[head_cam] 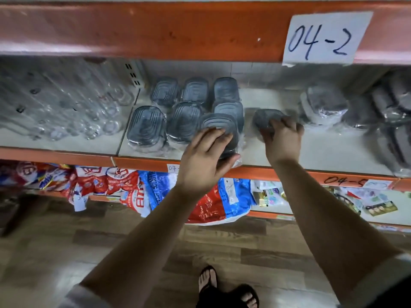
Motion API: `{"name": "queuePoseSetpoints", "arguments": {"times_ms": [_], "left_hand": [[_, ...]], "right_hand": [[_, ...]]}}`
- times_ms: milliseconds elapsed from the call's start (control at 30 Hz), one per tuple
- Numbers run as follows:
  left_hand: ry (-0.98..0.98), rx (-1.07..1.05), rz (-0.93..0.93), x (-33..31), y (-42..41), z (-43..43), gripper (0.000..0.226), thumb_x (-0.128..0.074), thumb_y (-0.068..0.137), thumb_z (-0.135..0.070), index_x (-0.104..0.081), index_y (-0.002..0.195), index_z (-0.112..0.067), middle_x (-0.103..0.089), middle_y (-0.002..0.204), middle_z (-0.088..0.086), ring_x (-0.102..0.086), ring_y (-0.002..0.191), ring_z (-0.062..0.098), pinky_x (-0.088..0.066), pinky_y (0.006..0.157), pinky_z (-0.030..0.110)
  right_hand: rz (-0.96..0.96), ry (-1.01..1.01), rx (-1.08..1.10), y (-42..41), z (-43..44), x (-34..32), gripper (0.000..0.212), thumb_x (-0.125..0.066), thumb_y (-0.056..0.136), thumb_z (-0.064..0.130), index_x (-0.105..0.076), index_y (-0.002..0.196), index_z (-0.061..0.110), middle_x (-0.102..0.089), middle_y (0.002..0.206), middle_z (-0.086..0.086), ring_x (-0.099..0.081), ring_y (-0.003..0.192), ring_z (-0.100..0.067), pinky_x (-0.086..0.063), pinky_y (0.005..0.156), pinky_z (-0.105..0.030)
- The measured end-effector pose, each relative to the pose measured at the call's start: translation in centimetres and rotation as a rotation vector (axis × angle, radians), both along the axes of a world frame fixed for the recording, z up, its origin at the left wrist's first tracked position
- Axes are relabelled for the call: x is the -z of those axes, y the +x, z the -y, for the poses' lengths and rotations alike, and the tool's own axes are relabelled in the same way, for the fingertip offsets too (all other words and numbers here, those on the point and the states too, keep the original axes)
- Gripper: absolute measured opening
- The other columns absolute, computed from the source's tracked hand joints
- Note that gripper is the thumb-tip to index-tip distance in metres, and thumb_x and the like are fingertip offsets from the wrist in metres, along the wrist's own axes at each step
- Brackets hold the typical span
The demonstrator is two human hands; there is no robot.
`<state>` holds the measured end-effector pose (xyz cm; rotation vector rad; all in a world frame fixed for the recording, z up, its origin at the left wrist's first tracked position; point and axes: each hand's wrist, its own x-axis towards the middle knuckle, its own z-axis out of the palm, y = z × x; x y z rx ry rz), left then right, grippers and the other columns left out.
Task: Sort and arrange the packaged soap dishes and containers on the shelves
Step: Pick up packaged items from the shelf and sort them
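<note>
1. The step in hand looks like squaring up the block of grey packaged soap dishes (146, 127) on the left-middle of the shelf (333, 152).
2. The left hand (206, 156) lies over the front dish (219, 130) at the shelf's front edge. Its fingers are spread across the lid and the thumb is hooked round the near end. That dish sits a little askew to the rows, and its wrap reaches the edge.
3. The right hand (282, 138) curls its fingers round a loose dish (265, 116). This one stands apart, between the block and the wrapped containers (324, 105) heaped toward the shelf's right end.
4. Next, I'd judge, the front dish needs pushing back into line, then the loose dish brought beside it. The slippery wrap calls for a firm hold.
</note>
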<state>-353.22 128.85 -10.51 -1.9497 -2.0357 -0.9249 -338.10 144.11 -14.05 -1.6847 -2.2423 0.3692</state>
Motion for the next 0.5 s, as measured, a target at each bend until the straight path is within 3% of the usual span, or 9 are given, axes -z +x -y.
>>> {"name": "queuePoseSetpoints", "arguments": {"times_ms": [100, 200, 400, 500], "left_hand": [[-0.035, 0.007, 0.013, 0.5, -0.4, 0.5, 0.047, -0.062, 0.089, -0.040, -0.068, 0.118, -0.004, -0.066, 0.120, 0.011, -0.057, 0.117, 0.030, -0.046, 0.101, 0.039], [-0.004, 0.011, 0.018, 0.8, -0.5, 0.7, 0.046, -0.064, 0.089, -0.040, -0.069, 0.117, -0.004, -0.066, 0.120, 0.010, -0.057, 0.117, 0.028, -0.045, 0.102, 0.036], [0.076, 0.012, 0.042, 1.1, -0.3, 0.1, 0.044, -0.066, 0.087, -0.037, -0.070, 0.114, -0.003, -0.067, 0.118, 0.011, -0.059, 0.115, 0.030, -0.046, 0.102, 0.038], [0.121, 0.021, 0.033, 1.4, -0.1, -0.4, 0.043, -0.067, 0.088, -0.037, -0.070, 0.113, -0.002, -0.067, 0.118, 0.012, -0.060, 0.114, 0.031, -0.047, 0.101, 0.041]], "right_hand": [[0.100, -0.016, -0.048, -2.2, -2.7, 0.4, 0.036, -0.043, 0.100, 0.034, -0.057, 0.122, 0.009, -0.045, 0.138, -0.018, -0.035, 0.131, -0.036, -0.021, 0.102, -0.033], [0.135, -0.004, -0.072, -3.6, -4.1, 0.5, 0.035, -0.046, 0.100, 0.026, -0.054, 0.126, 0.005, -0.039, 0.141, -0.024, -0.033, 0.130, -0.041, -0.024, 0.108, -0.041], [0.011, 0.035, -0.023, -3.9, -5.5, 1.5, 0.037, -0.061, 0.092, 0.030, -0.056, 0.121, 0.007, -0.054, 0.127, -0.021, -0.048, 0.118, -0.041, -0.032, 0.099, -0.040], [-0.048, 0.058, 0.034, -3.9, -5.9, 1.8, 0.040, -0.064, 0.090, 0.034, -0.058, 0.120, 0.009, -0.050, 0.129, -0.019, -0.046, 0.118, -0.041, -0.038, 0.095, -0.041]]}}
